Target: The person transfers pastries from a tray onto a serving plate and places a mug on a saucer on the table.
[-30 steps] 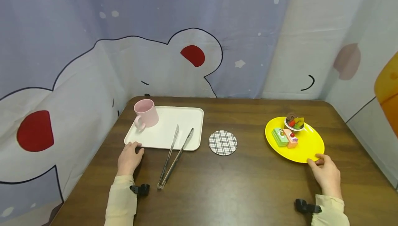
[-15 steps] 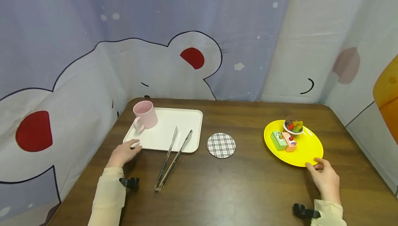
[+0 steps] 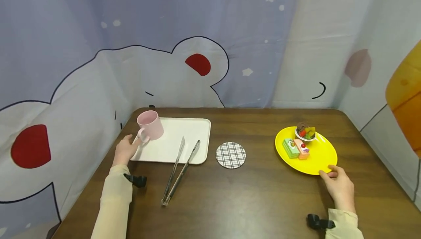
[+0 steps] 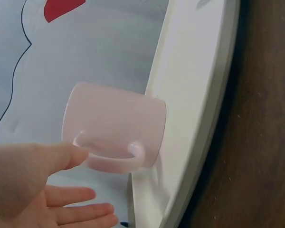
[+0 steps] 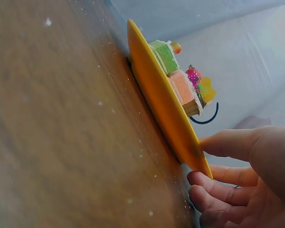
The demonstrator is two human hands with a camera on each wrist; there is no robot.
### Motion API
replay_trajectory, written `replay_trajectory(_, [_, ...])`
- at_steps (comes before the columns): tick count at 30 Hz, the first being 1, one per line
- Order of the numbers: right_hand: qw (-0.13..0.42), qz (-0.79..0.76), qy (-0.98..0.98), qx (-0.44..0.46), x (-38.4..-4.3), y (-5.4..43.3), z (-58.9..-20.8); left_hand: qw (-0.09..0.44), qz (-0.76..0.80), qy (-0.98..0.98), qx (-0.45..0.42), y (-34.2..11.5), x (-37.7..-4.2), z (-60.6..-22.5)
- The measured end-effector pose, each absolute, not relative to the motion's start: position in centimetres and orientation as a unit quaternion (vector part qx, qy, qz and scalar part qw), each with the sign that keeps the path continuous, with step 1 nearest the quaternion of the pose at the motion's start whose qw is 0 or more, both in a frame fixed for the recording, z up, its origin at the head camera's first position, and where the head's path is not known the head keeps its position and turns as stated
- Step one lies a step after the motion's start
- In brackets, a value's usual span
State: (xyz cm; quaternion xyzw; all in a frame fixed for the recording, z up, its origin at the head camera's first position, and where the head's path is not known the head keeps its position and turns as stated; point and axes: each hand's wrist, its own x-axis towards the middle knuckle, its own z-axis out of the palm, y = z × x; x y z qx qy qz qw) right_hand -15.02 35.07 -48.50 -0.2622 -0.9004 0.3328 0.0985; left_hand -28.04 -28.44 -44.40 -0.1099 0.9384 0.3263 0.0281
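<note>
A pink mug (image 3: 152,126) stands upright on the left end of a white tray (image 3: 198,129). Beside its handle is my left hand (image 3: 123,152); in the left wrist view the thumb lies at the handle (image 4: 115,164) while the other fingers stretch out below, not closed round it. My right hand (image 3: 338,188) pinches the near right rim of a yellow plate (image 3: 323,155), thumb above and fingers beneath. On the plate sit a green cake slice (image 3: 291,148), a pink cake slice (image 3: 301,150) and a small cup of fruit dessert (image 3: 306,135).
Metal tongs (image 3: 182,174) lie spread, tips over the tray's near edge and hinge on the brown table (image 3: 256,198). A round checked coaster (image 3: 231,155) lies between tray and plate. A printed curtain (image 3: 184,82) rises behind the table.
My left hand has moved from the tray's near left corner up to the mug's handle. The right hand keeps its pinch on the plate. The head view has shifted slightly.
</note>
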Motion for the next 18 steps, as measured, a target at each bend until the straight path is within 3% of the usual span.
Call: replay_trajectory(18, [0.1, 0.331, -0.899, -0.267, -15.0, 34.9, -48.6, -0.055, 0.517, 0.84, -0.158, -26.3, -30.0, -46.1])
